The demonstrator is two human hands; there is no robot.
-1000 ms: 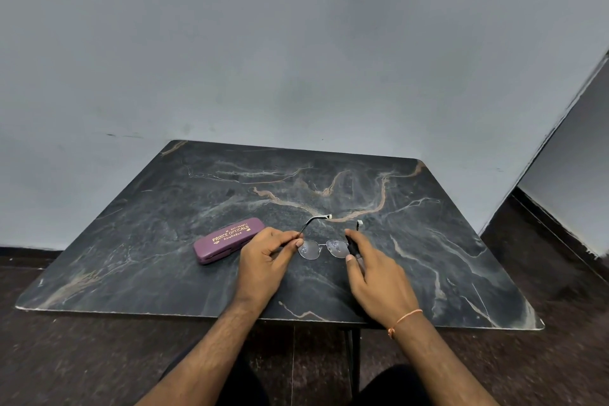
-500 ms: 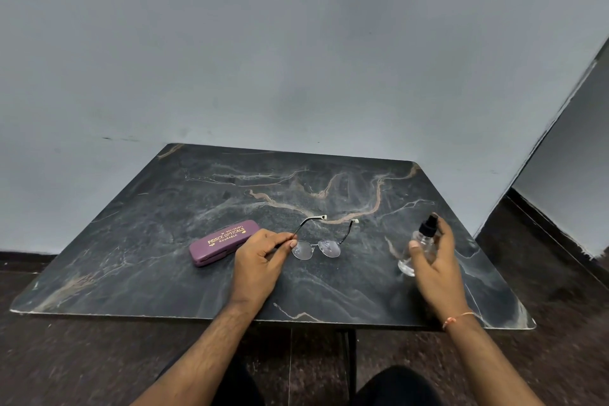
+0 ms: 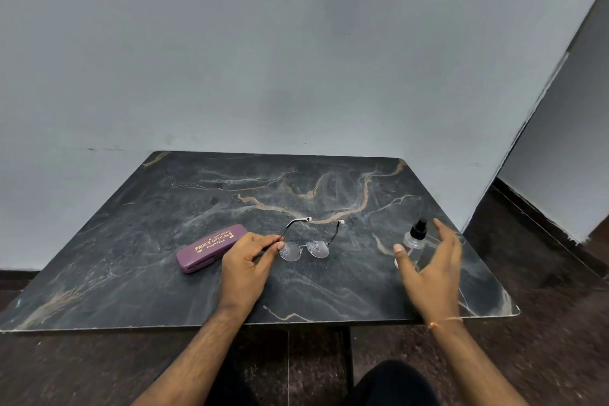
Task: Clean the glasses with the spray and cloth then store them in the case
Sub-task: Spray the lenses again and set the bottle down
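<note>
Thin-framed glasses (image 3: 308,245) lie unfolded on the dark marble table (image 3: 164,290), lenses toward me. My left hand (image 3: 247,265) pinches the left corner of the frame between thumb and fingers. A small clear spray bottle (image 3: 413,241) with a black nozzle stands at the right. My right hand (image 3: 431,270) is spread around the bottle's near side, fingers apart and not closed on it. A closed purple glasses case (image 3: 211,247) with gold lettering lies just left of my left hand. No cloth is in view.
The table stands against a grey wall. Its front edge (image 3: 296,323) runs just above my forearms, and its right front corner (image 3: 514,310) is near my right wrist. Dark floor lies to the right and below.
My right hand left the glasses and moved right to the spray bottle, where its fingers have now loosened and spread. My left hand has kept its pinch on the frame.
</note>
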